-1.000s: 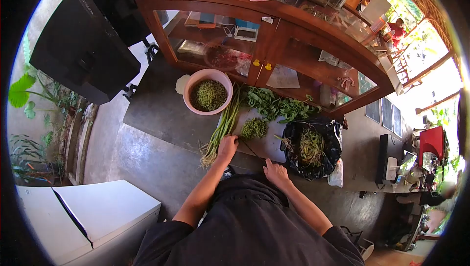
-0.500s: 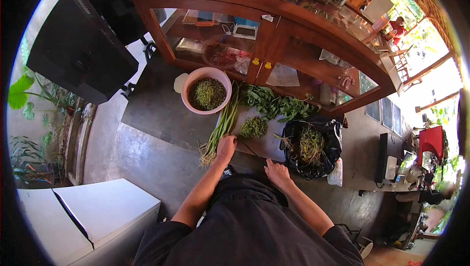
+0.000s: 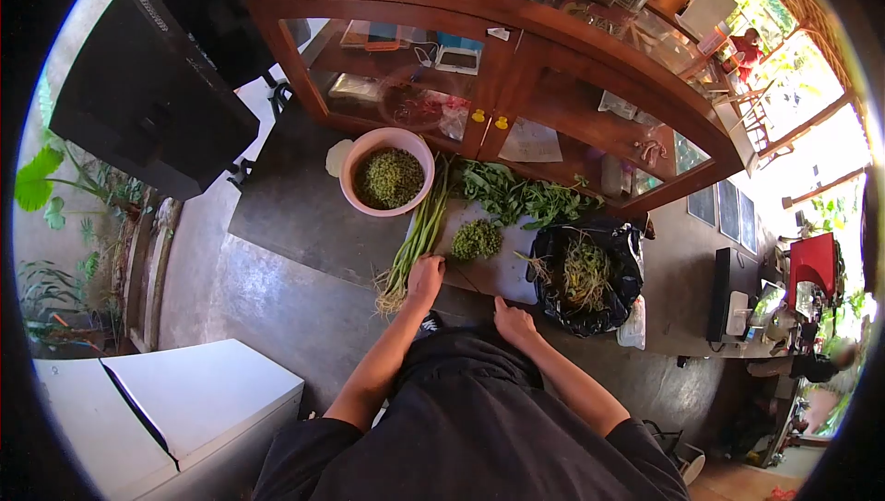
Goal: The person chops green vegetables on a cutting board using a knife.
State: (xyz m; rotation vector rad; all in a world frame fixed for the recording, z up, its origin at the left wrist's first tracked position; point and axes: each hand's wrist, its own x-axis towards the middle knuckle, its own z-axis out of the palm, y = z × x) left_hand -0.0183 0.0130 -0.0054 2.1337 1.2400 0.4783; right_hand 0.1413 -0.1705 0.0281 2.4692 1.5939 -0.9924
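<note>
My left hand is closed at the near edge of the counter, against the lower stalks of a bundle of spring onions. What its fingers hold is hidden. My right hand is wrapped round a thin dark knife, whose blade slants up and left toward my left hand. Just beyond the blade, a pile of small green pieces lies on a pale board. Leafy green stems are spread behind it.
A pink bowl of small green pieces stands behind the onions. To the right, a black plastic bag holds plant scraps. A glass-door wooden cabinet backs the counter. A white appliance stands at lower left. People are in the far background.
My right hand has shifted slightly left with the knife, and the blade shows less plainly now. My left hand stays nearly where it was.
</note>
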